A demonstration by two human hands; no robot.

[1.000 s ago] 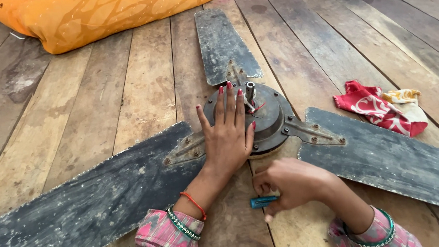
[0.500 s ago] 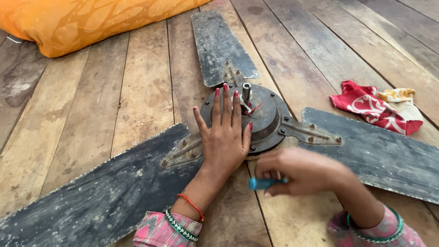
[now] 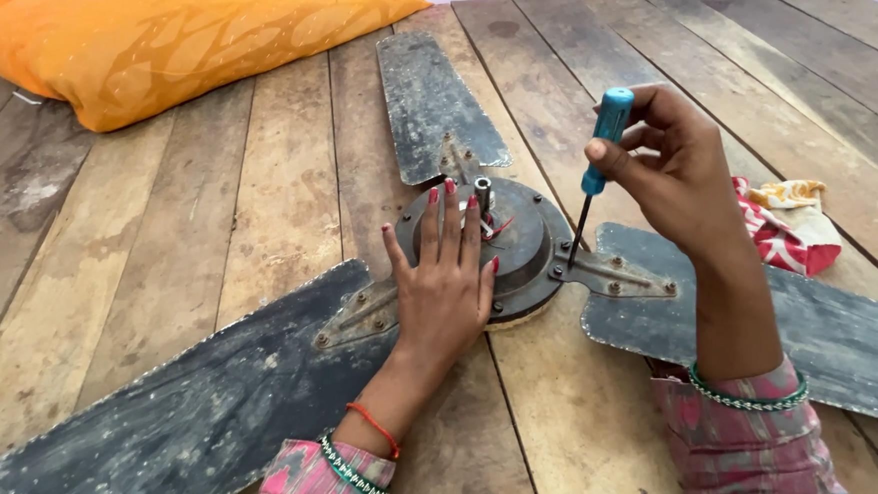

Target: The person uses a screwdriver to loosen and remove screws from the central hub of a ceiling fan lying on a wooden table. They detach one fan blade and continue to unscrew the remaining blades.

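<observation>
- Gripping a blue-handled screwdriver (image 3: pixel 595 169), the right hand (image 3: pixel 681 179) is closed around it; its long axis stands near upright, tip down on the fan hub (image 3: pixel 524 243).
- Left hand (image 3: pixel 446 287) lies flat, fingers spread, on the hub.

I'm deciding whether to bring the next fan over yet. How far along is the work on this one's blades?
Early. All three blades sit on the motor hub, brackets showing their screws; nothing looks removed. In hand: the left hand lies flat on the hub, and the right hand holds a blue-handled screwdriver upright, tip at a screw where the right blade's bracket meets the hub. Every other screw remains.
</observation>
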